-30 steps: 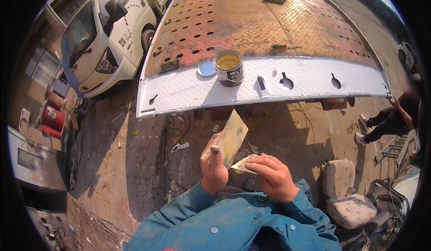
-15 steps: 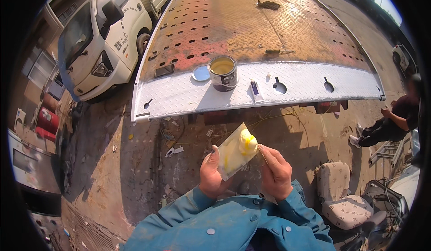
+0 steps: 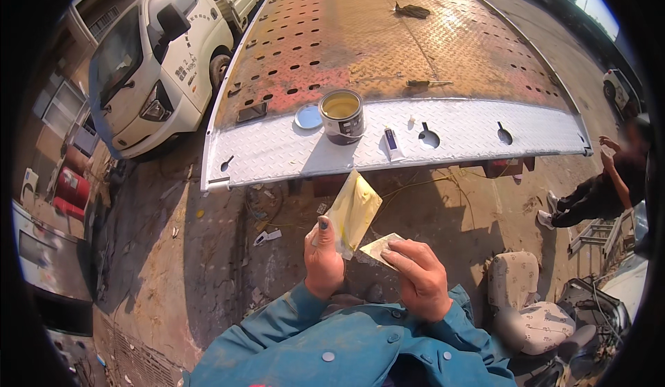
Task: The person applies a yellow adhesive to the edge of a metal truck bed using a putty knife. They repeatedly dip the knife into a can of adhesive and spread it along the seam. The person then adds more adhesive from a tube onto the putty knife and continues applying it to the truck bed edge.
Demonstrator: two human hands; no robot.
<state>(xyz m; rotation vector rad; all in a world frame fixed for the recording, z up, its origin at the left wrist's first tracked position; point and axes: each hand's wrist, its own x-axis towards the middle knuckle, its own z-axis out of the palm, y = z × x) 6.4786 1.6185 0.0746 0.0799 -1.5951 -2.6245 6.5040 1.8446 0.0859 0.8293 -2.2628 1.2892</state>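
My left hand (image 3: 323, 261) is closed on a flat mixing board (image 3: 358, 210), tilted upright, with yellowish putty smeared over its face. In my right hand (image 3: 418, 276) a small, thin, pale spreader (image 3: 380, 249) is pinched between fingers and thumb, putty on its surface. The spreader's corner is close to the board's lower right edge; whether they touch I cannot tell. Beyond both hands, an open can (image 3: 341, 117) of cream-coloured filler stands on the white-painted strip of the metal deck (image 3: 277, 150). Its blue lid (image 3: 309, 116) lies beside it, and a tube (image 3: 393, 144) lies to its right.
A screwdriver (image 3: 429, 83), a dark rag (image 3: 412, 11) and a phone-like dark slab (image 3: 252, 111) rest on the deck. A white truck (image 3: 163, 61) stands at left. At right are another person (image 3: 609, 172), a ladder (image 3: 599, 233) and a loose seat (image 3: 514, 280).
The putty lump has been spread flat across the board, which now stands steeper. My right hand has moved slightly lower, bringing the spreader into clear view. The other person's hands have risen.
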